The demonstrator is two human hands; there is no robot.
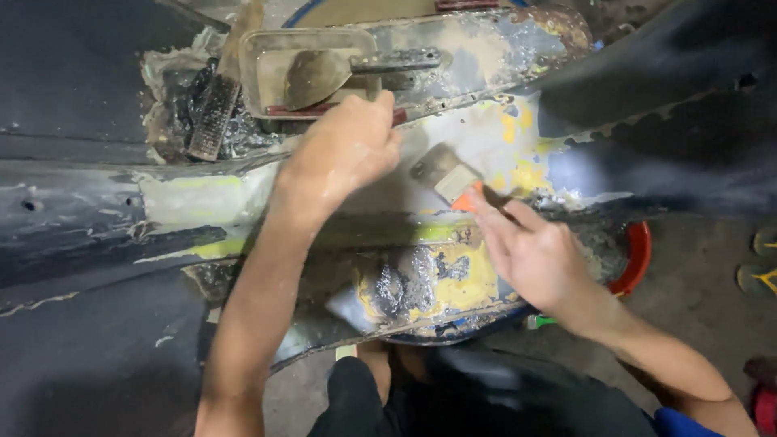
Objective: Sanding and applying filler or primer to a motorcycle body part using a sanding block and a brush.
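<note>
Right hand [538, 255] fingers pinching an orange-handled scraper [453, 182] on paint-flaked panel [502, 133]; left hand [344, 154] clenched.

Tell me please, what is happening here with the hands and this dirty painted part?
A person bends over a long dark body panel whose paint is stripped to white and yellow patches. The right hand holds a small brush with an orange handle, its bristles on the bare pale area. The left hand rests on the panel near a shallow tray. A putty knife lies in the tray, and a wire brush lies beside it in scraped-off paint.
</note>
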